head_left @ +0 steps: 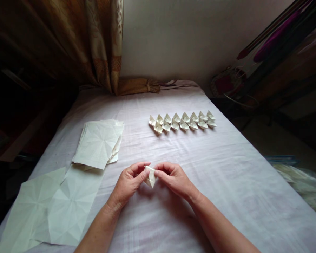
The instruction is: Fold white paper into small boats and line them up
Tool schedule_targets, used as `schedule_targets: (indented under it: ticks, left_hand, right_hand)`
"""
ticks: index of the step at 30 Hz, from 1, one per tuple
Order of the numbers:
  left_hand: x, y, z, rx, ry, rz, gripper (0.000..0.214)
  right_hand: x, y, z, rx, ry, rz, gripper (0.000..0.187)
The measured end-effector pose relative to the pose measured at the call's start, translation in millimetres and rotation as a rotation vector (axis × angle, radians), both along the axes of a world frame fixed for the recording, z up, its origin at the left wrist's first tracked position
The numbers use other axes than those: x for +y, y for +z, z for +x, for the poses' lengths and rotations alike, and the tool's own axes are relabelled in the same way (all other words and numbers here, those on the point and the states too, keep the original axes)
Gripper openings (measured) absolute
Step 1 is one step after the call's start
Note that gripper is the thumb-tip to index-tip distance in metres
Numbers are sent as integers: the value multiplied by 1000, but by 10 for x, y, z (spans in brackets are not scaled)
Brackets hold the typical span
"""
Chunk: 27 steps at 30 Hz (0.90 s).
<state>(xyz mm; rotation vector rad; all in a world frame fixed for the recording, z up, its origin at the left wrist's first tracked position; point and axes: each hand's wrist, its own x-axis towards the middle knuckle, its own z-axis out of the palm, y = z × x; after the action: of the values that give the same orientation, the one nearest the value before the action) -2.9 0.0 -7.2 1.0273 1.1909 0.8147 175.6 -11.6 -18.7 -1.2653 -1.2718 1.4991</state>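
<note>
A small folded white paper piece [150,176] is pinched between both my hands just above the pale sheet-covered surface [226,175]. My left hand [128,182] grips its left side with thumb and fingers closed. My right hand [173,178] pinches its right side the same way. Two rows of several finished folded paper pieces [183,122] lie farther back, to the right of centre. A stack of creased white paper squares [98,142] sits to the left of my hands.
Two loose creased paper sheets [50,207] lie at the near left. A brown curtain [105,45] hangs at the back left, with a rolled cloth [137,86] at the wall. Bags and clutter [300,179] fill the floor to the right.
</note>
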Motion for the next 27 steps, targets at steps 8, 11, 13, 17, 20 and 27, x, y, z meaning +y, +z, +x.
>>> schedule_targets:
  ticks: [8, 11, 13, 17, 20, 27]
  left_hand:
    - [-42, -49, 80, -17, 94, 25, 42]
    - [-52, -49, 96, -11, 78, 30, 39]
    - [-59, -37, 108, -16, 75, 23, 38]
    - [-71, -11, 125, -30, 81, -11, 40]
    - [-79, -32, 125, -74, 94, -26, 42]
    - [-92, -95, 113, -127, 87, -47, 45]
  right_hand:
    - [-120, 21, -85, -65, -48, 20, 33]
    - [-125, -4, -100, -75, -53, 45, 22]
    - [-117, -29, -97, -84, -59, 46, 20]
    - [-103, -55, -78, -33, -96, -4, 26]
    - [-99, -61, -75, 69, -119, -82, 28]
    - [-96, -72, -71, 135, -142, -135, 29]
